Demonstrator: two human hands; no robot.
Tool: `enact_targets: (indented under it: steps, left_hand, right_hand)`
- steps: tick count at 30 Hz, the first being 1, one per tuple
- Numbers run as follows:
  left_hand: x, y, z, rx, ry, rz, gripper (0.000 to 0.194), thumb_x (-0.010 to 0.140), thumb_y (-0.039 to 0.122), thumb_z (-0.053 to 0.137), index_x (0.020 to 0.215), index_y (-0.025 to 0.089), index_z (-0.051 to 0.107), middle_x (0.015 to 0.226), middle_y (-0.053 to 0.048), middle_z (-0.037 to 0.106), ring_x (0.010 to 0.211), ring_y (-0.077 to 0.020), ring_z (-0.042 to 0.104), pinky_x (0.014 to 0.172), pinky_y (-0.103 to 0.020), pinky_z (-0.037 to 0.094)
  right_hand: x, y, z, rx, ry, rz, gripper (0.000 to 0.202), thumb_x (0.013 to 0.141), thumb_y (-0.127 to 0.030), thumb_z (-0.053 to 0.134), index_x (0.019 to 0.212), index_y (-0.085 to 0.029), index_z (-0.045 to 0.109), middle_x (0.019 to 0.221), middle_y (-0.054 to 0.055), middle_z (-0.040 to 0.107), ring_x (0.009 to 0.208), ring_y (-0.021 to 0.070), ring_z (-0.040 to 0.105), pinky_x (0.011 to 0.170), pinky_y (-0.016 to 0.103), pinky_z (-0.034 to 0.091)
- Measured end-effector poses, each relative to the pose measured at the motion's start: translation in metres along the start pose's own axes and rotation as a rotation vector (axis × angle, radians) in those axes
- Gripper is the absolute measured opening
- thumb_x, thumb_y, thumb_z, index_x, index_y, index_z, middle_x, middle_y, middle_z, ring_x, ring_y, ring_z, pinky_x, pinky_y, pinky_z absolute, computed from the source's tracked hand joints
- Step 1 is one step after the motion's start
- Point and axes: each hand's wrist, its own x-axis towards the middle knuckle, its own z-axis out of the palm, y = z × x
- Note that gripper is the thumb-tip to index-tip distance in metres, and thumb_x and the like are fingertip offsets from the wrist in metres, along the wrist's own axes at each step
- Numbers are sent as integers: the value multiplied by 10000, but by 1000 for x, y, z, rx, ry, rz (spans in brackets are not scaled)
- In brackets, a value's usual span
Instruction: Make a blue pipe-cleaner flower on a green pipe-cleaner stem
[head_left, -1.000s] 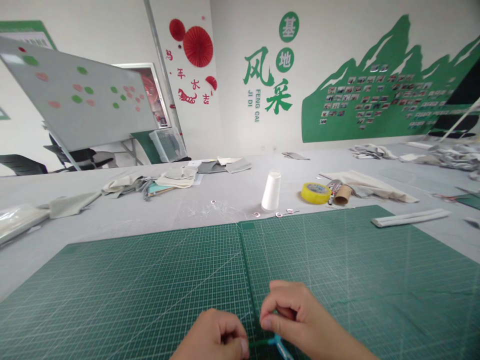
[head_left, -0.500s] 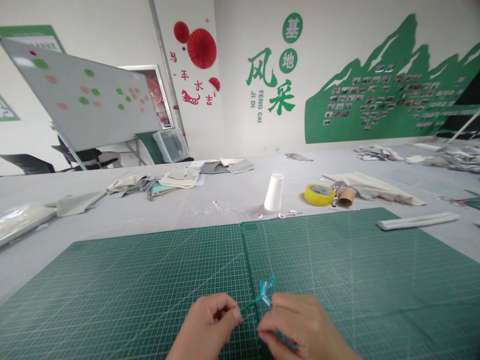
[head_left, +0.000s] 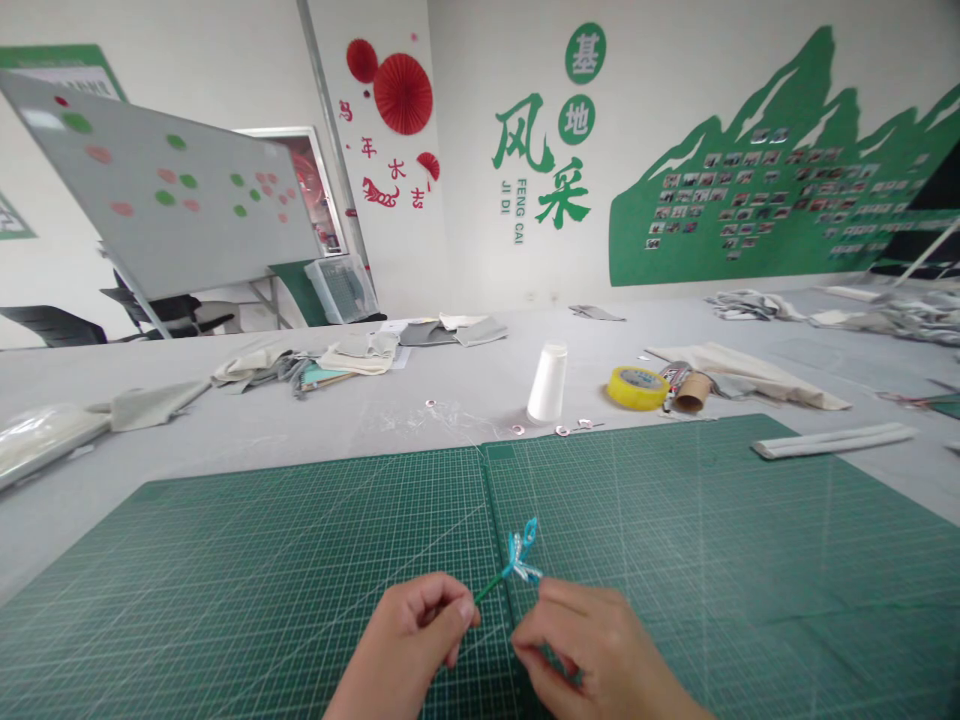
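Note:
A small blue flower-like piece (head_left: 522, 556) on a green stem is held above two green cutting mats (head_left: 300, 540), near the seam between them. My left hand (head_left: 420, 640) pinches the lower end of the stem between thumb and fingers. On the other side, my right hand (head_left: 592, 640) has its fingers bent, with the fingertips at the lowest blue petal. That petal's tip is partly hidden behind them.
Beyond the mats stand a white thread cone (head_left: 548, 383), a roll of yellow tape (head_left: 637, 388) and a brown cardboard tube (head_left: 694, 392). A folded cloth strip (head_left: 832, 441) lies across the right mat's back edge. Fabric pieces (head_left: 360, 352) lie farther back.
The blue piece has moved slightly up and to the left, its stem more tilted. My left hand has risen a little, and the right fingertips have shifted slightly up.

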Motion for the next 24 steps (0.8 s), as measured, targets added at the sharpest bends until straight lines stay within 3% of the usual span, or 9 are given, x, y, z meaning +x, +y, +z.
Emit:
enact_targets:
  steps: [11, 17, 24]
  left_hand:
    - [3, -6, -2, -151, -28, 0, 315, 795, 495, 575, 742, 185, 559, 484, 105, 423, 366, -54, 194, 422, -217, 146]
    - [4, -8, -1, -198, -174, 28, 330, 788, 507, 586, 751, 180, 565, 458, 105, 423, 361, -53, 181, 410, -206, 159]
    - [-3, -5, 2, -54, -330, 21, 236, 734, 387, 596, 656, 166, 624, 522, 53, 484, 448, -77, 342, 459, -206, 236]
  right_hand:
    - [-1, 3, 5, 216, -43, 254, 146, 793, -155, 563, 660, -189, 615, 581, -38, 500, 541, 112, 470, 536, 225, 322]
    - [1, 6, 10, 350, -70, 397, 132, 728, -140, 604, 604, -185, 596, 540, -62, 402, 525, 107, 398, 521, 225, 288]
    - [3, 18, 9, 644, -50, 506, 94, 693, -229, 686, 634, -156, 677, 566, -41, 484, 525, 105, 394, 508, 233, 283]
